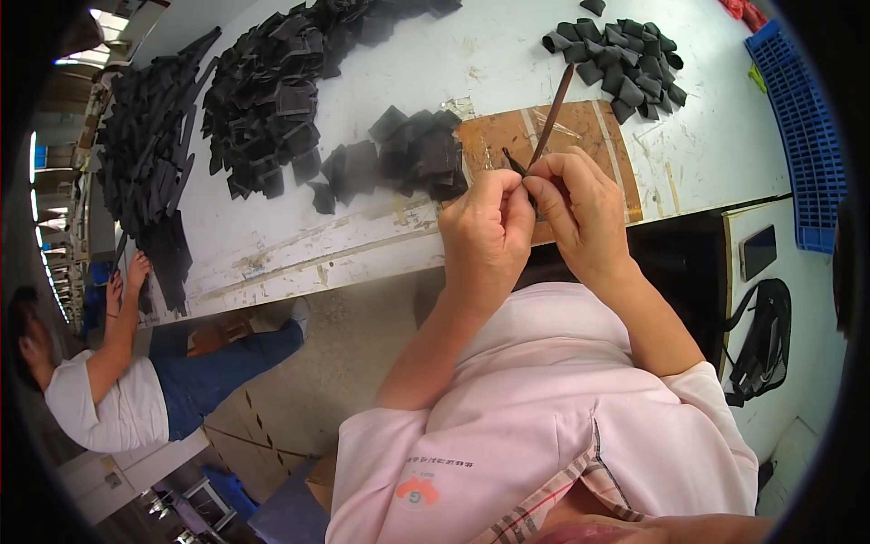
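So the board (603, 136) sits at the bench's (381, 258) near edge, with the left hand (489, 227) and right hand (584, 208) over it. A small patch pile (399, 159) is just left of the board, a bigger heap (272, 100) further left and back, then strips (145, 136) along the bench's left end. Loops (625, 68) lie behind the board, off right. Basket's (807, 136) at the right end; phone (758, 252) and bag (763, 344) are past the near right corner, phone further back.

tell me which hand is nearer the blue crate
The right hand. It is left of the blue crate, well apart from it; the left hand is farther left, beyond the right one.
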A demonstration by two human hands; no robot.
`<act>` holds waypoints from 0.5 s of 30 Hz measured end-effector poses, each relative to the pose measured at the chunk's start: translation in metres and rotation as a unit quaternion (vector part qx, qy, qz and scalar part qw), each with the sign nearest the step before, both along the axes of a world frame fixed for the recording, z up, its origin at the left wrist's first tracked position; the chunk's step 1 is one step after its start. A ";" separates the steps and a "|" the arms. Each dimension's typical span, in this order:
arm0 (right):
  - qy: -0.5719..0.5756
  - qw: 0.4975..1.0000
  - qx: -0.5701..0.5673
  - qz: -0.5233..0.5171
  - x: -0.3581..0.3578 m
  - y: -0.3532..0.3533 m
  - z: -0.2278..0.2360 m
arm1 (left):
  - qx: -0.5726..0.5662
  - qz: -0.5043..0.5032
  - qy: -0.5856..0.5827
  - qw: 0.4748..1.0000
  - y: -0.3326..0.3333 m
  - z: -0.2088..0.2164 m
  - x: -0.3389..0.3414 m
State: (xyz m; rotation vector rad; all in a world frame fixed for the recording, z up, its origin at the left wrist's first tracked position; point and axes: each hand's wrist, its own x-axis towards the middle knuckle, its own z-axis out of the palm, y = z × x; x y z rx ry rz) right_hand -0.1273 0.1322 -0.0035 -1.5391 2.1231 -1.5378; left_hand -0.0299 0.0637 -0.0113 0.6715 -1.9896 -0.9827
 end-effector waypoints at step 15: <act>0.033 0.999 0.029 -0.022 -0.008 0.005 -0.004 | 0.297 -0.030 0.093 0.950 0.001 0.007 -0.003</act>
